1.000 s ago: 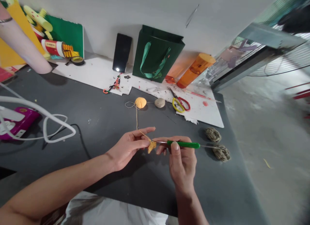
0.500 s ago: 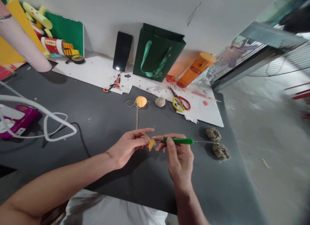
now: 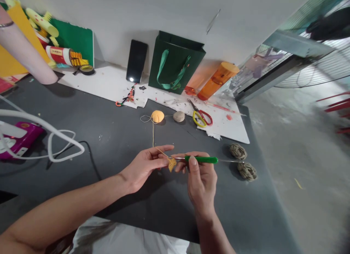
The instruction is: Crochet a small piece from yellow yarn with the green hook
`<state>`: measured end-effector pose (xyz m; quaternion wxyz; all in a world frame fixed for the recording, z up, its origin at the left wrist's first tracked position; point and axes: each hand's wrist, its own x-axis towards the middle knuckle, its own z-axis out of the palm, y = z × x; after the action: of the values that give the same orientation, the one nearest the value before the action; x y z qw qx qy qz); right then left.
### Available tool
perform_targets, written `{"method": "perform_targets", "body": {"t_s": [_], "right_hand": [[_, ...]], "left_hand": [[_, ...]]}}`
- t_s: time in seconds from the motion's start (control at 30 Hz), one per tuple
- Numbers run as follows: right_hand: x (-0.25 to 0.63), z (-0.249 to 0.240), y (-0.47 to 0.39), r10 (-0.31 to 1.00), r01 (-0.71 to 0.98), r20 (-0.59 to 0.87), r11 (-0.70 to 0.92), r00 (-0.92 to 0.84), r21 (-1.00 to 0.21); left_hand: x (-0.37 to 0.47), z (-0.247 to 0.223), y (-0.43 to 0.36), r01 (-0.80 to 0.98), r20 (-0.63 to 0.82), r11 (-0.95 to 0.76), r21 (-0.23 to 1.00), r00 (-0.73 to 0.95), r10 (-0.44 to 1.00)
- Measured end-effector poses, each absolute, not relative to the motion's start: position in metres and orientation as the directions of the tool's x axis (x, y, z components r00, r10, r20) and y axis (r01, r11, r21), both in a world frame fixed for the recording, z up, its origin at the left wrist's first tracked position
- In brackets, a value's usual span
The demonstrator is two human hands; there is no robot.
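Between the thumb and fingers of my left hand [image 3: 144,166] is a small yellow crochet piece [image 3: 172,164], pinched at its left edge. Yellow yarn runs from the yellow yarn ball [image 3: 158,116] down over my left index finger, which is stretched out, to the piece. My right hand [image 3: 201,183] grips the green handle of a crochet hook [image 3: 203,159] like a pen. Its thin metal shaft points left, and the tip meets the crochet piece; whether it passes through a loop I cannot tell.
Scissors [image 3: 201,114] lie on a white board beyond my hands, near a beige yarn ball [image 3: 179,116]. Two grey-brown yarn bundles [image 3: 247,171] sit right. A phone [image 3: 136,61], green paper bag [image 3: 177,62] and orange bottle [image 3: 218,81] stand behind. A white cable [image 3: 68,135] loops at left.
The view has shifted slightly. My hands stay almost in place, with a bit more of the hook's metal shaft showing between the crochet piece and my right fingers.
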<state>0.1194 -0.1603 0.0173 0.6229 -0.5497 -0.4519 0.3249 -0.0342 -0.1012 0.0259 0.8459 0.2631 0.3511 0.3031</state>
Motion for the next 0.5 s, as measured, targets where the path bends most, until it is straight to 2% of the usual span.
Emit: {"method": "perform_targets", "body": {"t_s": [0.23,0.5], "right_hand": [[0.1201,0.0123,-0.1596,0.917,-0.008,0.154,0.169,0.368,-0.986],[0.1228,0.0132,-0.1605,0.931,-0.025,0.134,0.151,0.340,-0.988]], "left_hand": [[-0.0343,0.0228,-0.1012,-0.313,-0.432,0.679,0.664,0.581,0.690],[-0.0356,0.0257,-0.0995,-0.339,-0.415,0.678,0.652,0.588,0.694]]}}
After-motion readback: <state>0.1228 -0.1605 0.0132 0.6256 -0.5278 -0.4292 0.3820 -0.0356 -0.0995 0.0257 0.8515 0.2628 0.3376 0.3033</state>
